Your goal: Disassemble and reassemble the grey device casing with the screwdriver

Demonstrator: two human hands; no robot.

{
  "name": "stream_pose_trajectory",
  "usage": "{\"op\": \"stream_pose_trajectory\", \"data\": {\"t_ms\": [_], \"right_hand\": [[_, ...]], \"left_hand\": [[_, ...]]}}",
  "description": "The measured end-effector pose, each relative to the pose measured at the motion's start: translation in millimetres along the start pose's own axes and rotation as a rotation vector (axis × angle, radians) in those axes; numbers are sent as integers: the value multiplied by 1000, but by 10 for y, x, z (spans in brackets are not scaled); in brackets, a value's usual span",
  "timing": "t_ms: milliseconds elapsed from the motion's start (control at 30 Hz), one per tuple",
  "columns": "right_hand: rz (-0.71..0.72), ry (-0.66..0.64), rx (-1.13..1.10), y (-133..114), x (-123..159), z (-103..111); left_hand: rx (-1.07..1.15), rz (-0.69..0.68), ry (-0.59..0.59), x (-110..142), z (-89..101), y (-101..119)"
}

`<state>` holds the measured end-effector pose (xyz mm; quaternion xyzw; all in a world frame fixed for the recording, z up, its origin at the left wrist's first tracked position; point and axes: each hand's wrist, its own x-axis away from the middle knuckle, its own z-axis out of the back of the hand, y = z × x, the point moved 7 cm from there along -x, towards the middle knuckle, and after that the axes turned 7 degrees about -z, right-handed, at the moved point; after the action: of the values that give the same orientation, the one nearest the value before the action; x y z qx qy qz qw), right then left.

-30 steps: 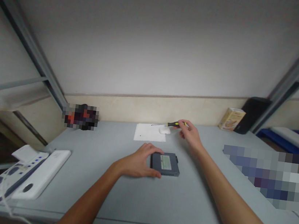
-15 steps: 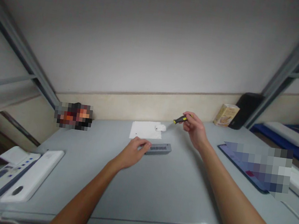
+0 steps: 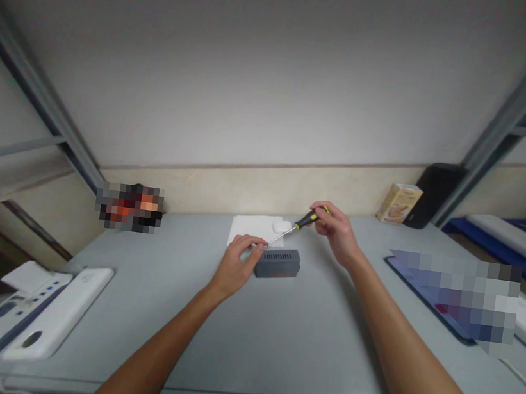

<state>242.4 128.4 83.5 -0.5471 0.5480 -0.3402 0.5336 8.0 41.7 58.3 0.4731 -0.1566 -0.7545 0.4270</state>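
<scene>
A small dark grey box point(image 3: 278, 263) with vent slots on its side stands on edge on the grey table point(image 3: 273, 340). My left hand point(image 3: 237, 263) grips its left end, fingers closed around it. My right hand point(image 3: 333, 231) holds a screwdriver point(image 3: 299, 223) with a black and yellow handle. The shaft slants down to the left and its tip reaches the top left of the box, close to my left fingers.
A white sheet of paper point(image 3: 251, 229) with a small white object point(image 3: 281, 226) lies behind the box. A white power strip point(image 3: 28, 321) sits at the left edge. A yellow carton point(image 3: 398, 203) and a black cylinder point(image 3: 430, 194) stand at the back right. A dark flat pad point(image 3: 430, 290) lies right.
The box was flat a second ago; my left hand has tipped it onto its edge. My right hand has swung the screwdriver from over the paper down to the box.
</scene>
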Motion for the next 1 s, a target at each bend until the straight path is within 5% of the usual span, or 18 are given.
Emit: {"op": "stream_pose_trajectory", "data": {"t_ms": [333, 1000], "right_hand": [[-4, -6, 33, 8, 7, -45], [27, -3, 62, -61, 27, -71]], "left_hand": [[6, -109, 67, -25, 60, 111], [-55, -78, 70, -43, 103, 154]]}}
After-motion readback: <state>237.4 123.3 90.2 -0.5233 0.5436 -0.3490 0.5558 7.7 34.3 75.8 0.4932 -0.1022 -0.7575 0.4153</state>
